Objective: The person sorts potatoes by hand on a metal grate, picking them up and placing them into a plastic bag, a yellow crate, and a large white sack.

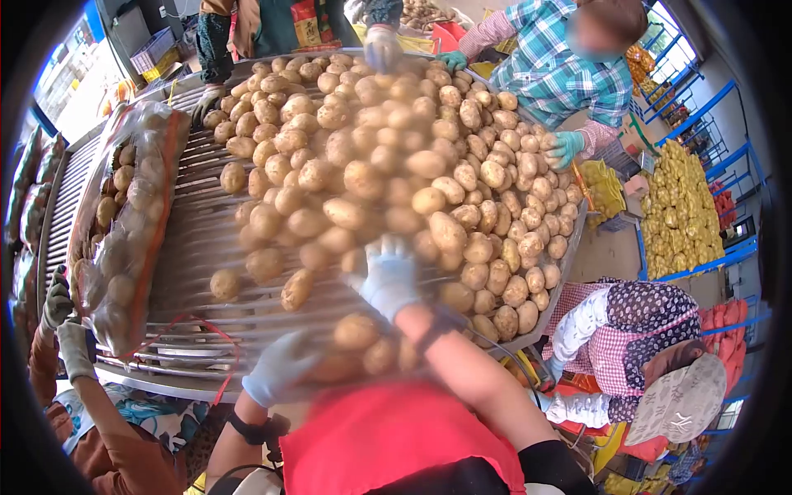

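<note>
A large heap of potatoes [346, 177] covers much of a slatted metal sorting table [198, 239]; many in the middle are smeared by motion. My right hand [388, 276], in a pale blue glove, lies on the near side of the heap with its fingers spread, touching potatoes. Closer to me, my left hand [283, 367] wears the same kind of glove. It is blurred, its fingers stretched out toward several loose potatoes [359, 334] at the table's near edge. Neither hand is closed around a potato.
A clear bag of potatoes [132, 223] lies across the slats at left, by another person's gloved hands [74, 346]. Co-workers' gloved hands [382, 48] are at the far edge, another [566, 148] at right. A person in a cap [681, 400] bends nearby. Yellow sacks [681, 214] are stacked beyond.
</note>
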Demonstrator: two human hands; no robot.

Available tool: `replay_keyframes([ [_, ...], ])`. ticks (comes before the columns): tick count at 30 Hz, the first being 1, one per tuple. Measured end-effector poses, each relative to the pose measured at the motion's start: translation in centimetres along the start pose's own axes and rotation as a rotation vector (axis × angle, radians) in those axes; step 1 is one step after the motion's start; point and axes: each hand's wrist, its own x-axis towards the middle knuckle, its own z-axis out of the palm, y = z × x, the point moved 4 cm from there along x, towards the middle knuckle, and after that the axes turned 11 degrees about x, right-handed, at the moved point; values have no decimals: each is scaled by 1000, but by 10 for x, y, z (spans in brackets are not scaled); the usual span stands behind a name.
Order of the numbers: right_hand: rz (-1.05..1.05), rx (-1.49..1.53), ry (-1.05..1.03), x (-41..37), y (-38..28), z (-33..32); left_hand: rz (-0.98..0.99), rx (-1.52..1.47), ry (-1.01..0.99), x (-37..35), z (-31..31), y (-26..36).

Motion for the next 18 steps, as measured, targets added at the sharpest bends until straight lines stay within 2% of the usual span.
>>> replay_keyframes([
  [1,96,-46,-91,7,-7,3,31,20,31,-1,-6,4],
  [3,257,-97,-268,20,-10,10,232,190,124,-7,-17,13],
  [5,183,-128,-296,21,-13,4,220,263,82,-14,-25,18],
  [8,91,-94,-283,17,4,4,-105,222,-165,-19,-30,17],
  [9,65,-66,-270,14,15,7,-132,239,-199,-19,-24,15],
  [12,-9,680,119,6,47,-4,-61,282,-123,-17,2,11],
  [13,279,1186,19,1,67,5,66,271,79,-11,21,-3],
  [15,434,1864,190,-21,58,-37,45,194,107,3,27,4],
  [16,405,2070,179,-34,58,-51,43,157,114,12,30,12],
  [18,371,2487,137,-61,59,-79,78,-258,87,26,21,29],
])
